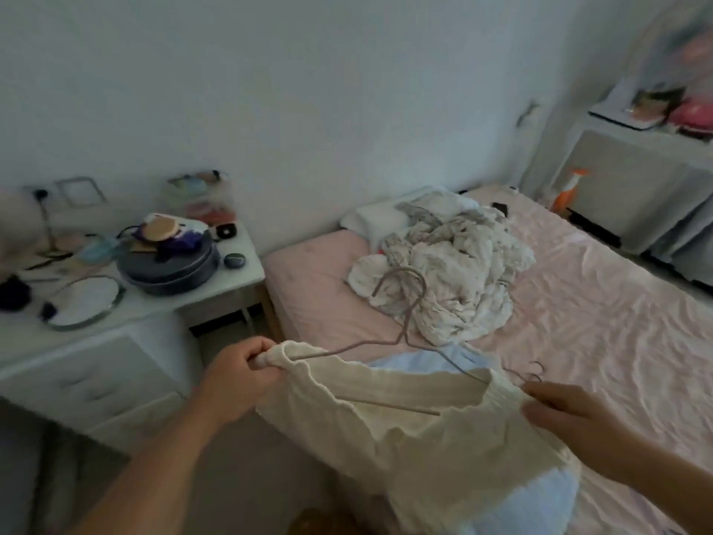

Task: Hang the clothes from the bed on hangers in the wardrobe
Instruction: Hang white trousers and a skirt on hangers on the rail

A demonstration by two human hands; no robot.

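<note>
A cream top (424,438) is held stretched over a wire hanger (405,334) at the bedside, the left hand (239,380) gripping one bunched shoulder with curled fingers where the hanger's end sits inside the cloth. The right hand (571,415) is laid against the other shoulder with fingers fairly straight; whether cloth is pinched under it cannot be told. The hanger's hook is seen rising above and between the hands, and its far arm runs under the neckline toward the right hand. Beyond the hands, a crumpled pile of pale clothes (443,272) is left on the pink bed (598,303), and a light blue garment (416,361) lies just past the top. The wardrobe is not seen. The task is judged to be at an early stage: one piece is nearly on its hanger, none is shown hung.
</note>
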